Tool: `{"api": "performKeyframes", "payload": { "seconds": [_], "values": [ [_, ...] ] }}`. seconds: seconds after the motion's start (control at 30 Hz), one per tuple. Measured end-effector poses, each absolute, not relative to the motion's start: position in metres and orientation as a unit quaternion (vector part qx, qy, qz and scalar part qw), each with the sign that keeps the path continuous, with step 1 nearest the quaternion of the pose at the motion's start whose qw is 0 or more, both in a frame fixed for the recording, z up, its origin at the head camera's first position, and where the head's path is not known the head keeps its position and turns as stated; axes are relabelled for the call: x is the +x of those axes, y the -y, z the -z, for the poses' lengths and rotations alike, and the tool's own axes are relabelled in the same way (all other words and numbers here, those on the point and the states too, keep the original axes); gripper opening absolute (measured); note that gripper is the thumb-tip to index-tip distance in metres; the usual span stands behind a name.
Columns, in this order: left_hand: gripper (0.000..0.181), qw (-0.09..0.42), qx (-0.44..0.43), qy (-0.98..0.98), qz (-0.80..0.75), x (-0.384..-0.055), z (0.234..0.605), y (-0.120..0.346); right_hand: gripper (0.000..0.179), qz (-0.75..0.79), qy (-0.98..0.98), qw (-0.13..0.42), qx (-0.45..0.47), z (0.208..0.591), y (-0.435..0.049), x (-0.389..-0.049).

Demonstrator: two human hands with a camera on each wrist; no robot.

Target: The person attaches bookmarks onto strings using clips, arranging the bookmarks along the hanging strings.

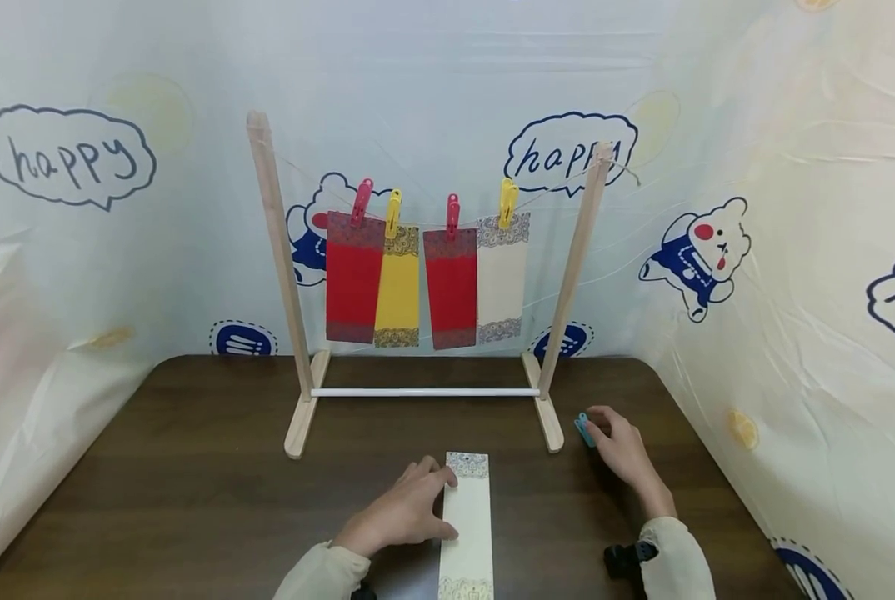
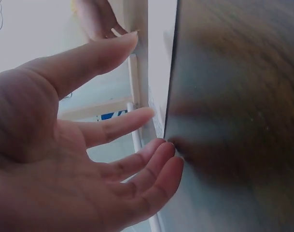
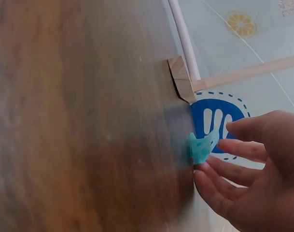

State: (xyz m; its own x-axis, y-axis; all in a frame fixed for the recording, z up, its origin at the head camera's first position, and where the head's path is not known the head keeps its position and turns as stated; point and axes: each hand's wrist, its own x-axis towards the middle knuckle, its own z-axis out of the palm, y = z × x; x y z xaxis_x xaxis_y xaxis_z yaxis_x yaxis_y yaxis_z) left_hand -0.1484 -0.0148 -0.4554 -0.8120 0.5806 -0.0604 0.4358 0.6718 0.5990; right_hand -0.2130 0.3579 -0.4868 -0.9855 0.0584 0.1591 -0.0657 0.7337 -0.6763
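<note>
A cream paper strip [image 1: 468, 521] with lace-patterned ends lies flat on the table. My left hand [image 1: 406, 512] is at its left side, thumb and index fingertips over the strip; in the left wrist view the fingers [image 2: 159, 174] are loosely bent and spread, not pinching it. Farther right, a light blue clothespin [image 1: 584, 430] rests on the table. Beside it is my right hand [image 1: 623, 446]. From the right wrist, the blue clothespin [image 3: 202, 148] appears just beyond the thumb and fingertips, which stand apart; whether a fingertip touches it is hard to tell.
A wooden stand [image 1: 571, 275] with a white bottom bar [image 1: 425, 392] holds a string. Red cards [image 1: 353, 279], a yellow card [image 1: 397, 287] and a white card [image 1: 502, 279] hang there from pink and yellow clothespins. A printed curtain [image 1: 432, 67] surrounds the brown table [image 1: 192, 467].
</note>
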Motion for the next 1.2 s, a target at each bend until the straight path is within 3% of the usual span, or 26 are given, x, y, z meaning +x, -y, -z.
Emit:
{"api": "performKeyframes", "payload": {
  "seconds": [0.4, 0.8, 0.9, 1.2],
  "values": [
    [0.090, 0.090, 0.299, -0.936, -0.160, -0.131, 0.454, 0.004, 0.036, -0.373, 0.925, 0.071, 0.011, 0.482, -0.347, -0.213],
    [0.080, 0.080, 0.281, -0.936, -0.196, -0.126, 0.459, 0.000, 0.035, -0.375, 0.926, 0.013, 0.027, 0.482, -0.347, -0.212],
    [0.074, 0.093, 0.272, -0.936, -0.205, -0.125, 0.459, 0.000, 0.035, -0.368, 0.929, 0.021, 0.024, 0.482, -0.347, -0.213],
    [0.083, 0.088, 0.256, -0.946, -0.180, -0.121, 0.459, -0.008, 0.032, -0.359, 0.932, 0.039, 0.020, 0.485, -0.349, -0.216]
  ]
}}
